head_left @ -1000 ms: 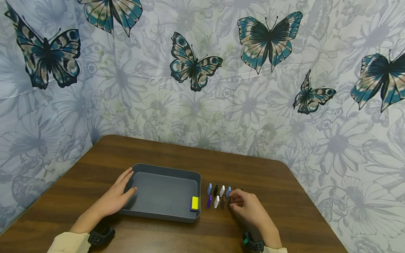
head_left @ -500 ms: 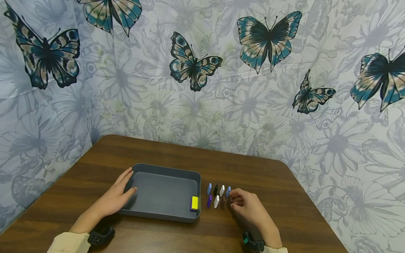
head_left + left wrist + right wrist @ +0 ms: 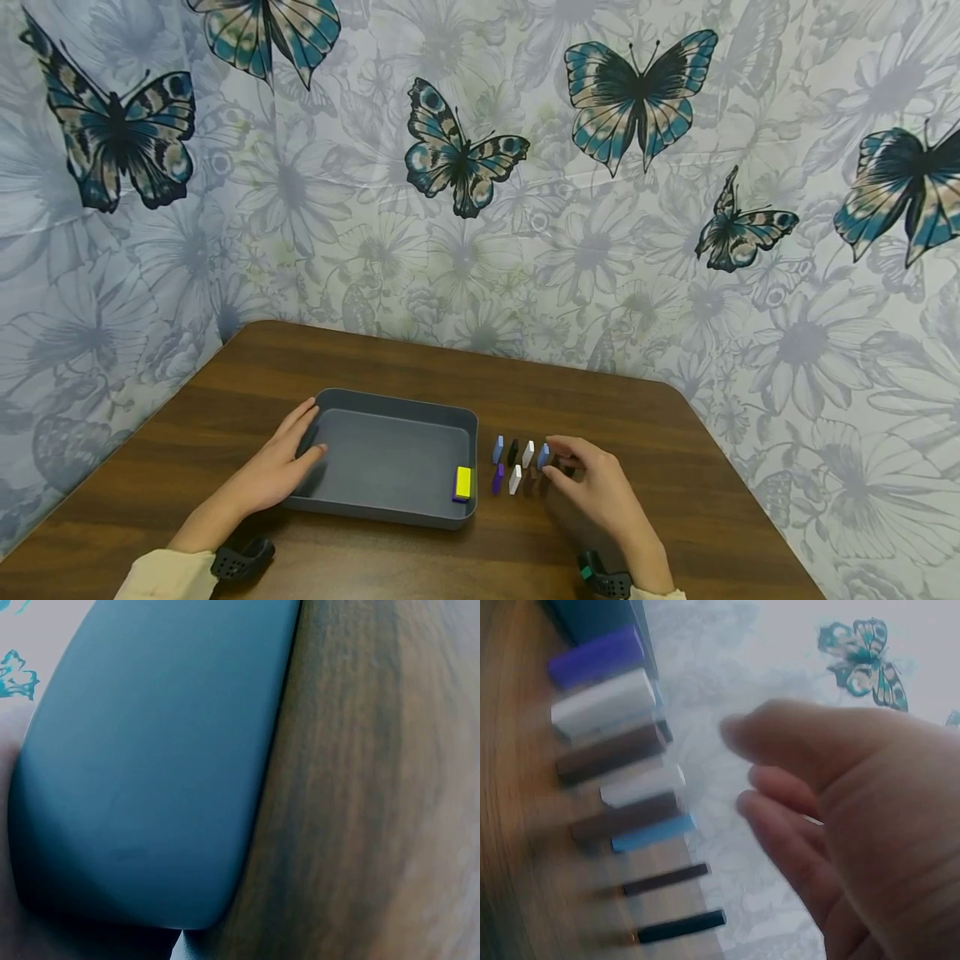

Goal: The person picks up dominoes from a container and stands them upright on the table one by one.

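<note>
My left hand [image 3: 266, 475] rests on the left rim of a shallow dark grey tray [image 3: 375, 467], fingers extended and thumb over the edge. Inside its right end lies a yellow block [image 3: 463, 482] with purple showing below. My right hand [image 3: 596, 483] hovers just right of small upright domino-like blocks, its thumb and fingers parted around bare air in the right wrist view. Nearest its fingertips is a light blue block [image 3: 543, 455]. White [image 3: 528, 454], black [image 3: 513, 452] and purple [image 3: 498, 479] blocks stand further left. Brown ones [image 3: 615, 754] show in the right wrist view.
The blocks stand in two short rows close beside the tray's right wall. All sits on a brown wooden table [image 3: 360, 562] with rounded far corners. Behind rises a wall covering [image 3: 480, 275] printed with flowers and butterflies.
My right hand has lifted slightly, and its thumb and index finger have spread apart beside the blocks. My left hand and the tray stay as they were.
</note>
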